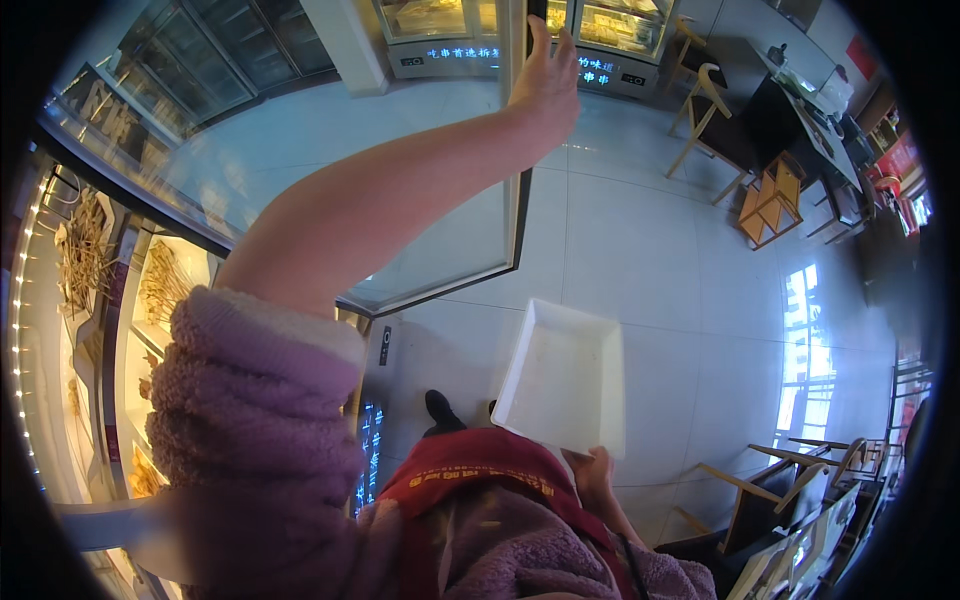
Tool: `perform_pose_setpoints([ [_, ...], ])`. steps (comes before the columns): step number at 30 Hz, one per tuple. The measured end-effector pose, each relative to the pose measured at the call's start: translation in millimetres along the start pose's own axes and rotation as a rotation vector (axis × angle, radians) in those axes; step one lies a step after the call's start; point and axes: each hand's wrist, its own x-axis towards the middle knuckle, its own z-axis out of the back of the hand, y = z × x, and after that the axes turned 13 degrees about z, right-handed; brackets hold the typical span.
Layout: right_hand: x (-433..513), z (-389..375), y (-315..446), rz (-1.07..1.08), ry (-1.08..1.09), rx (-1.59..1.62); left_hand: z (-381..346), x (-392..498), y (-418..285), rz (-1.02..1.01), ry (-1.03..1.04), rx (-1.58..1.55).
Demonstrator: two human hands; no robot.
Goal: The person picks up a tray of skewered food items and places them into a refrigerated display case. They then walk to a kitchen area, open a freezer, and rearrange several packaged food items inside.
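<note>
My left hand [547, 86] reaches far forward to the dark-framed edge of a swung-out glass cabinet door [442, 247]. Its fingers are spread against the frame; whether they grip it is hard to see. Low in front of my body, my right hand [596, 476] holds a white plastic tray [562, 375] by its near end. The tray looks empty and is tilted. Left of me stands a lit display cabinet with bundles of skewered food [86, 251] and more skewers [165, 281] on its shelves. A red apron [480, 457] covers my front.
More lit display fridges [517, 60] stand across the tiled floor [645, 247], near a pillar [345, 45]. Wooden chairs [705, 120] and a wooden high chair or stool [772, 199] are at upper right, by a counter. Further chairs [772, 487] and tables stand at lower right.
</note>
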Motion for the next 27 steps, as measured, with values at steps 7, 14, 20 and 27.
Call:
perform_pose_setpoints([
  [7,-14,39,12,0.065,0.049,0.11,8,0,-3,-0.004,0.137,0.207],
  [14,12,61,43,0.01,0.032,0.048,20,-17,-36,0.002,-0.007,0.294],
  [20,27,56,78,-0.033,0.034,-0.148,60,-38,-81,-0.108,-0.067,0.569],
  [27,52,72,86,0.349,0.324,-1.036,88,-127,-126,-0.086,-0.095,0.351],
])
